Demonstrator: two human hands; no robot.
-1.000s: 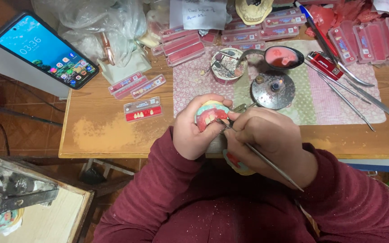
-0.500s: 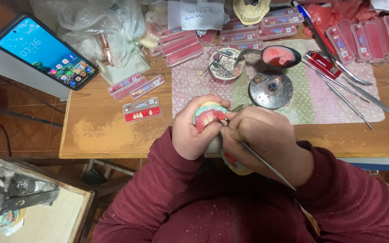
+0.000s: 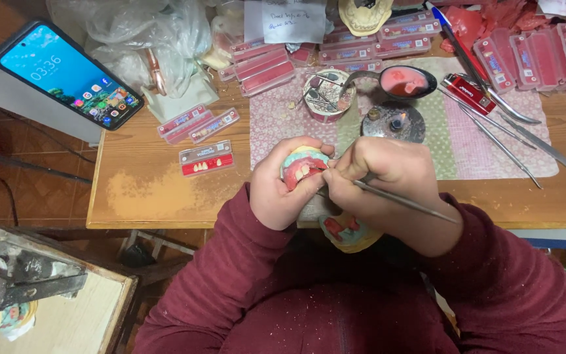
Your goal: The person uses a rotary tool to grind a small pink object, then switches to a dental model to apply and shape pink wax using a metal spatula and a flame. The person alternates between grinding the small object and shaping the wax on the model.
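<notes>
Red tooth card left of left hand.

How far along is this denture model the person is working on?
Some white teeth already sit in the pink wax of the denture model. The left hand holds it while the right hand works a thin metal tool at the teeth. A second model rests below the hands, and a card of spare teeth lies on the table, so setting seems unfinished.

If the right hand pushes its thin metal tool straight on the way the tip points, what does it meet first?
The right hand aims the thin metal tool leftward; the tip apparently meets the pink wax denture with white teeth, which the left hand holds.
</notes>
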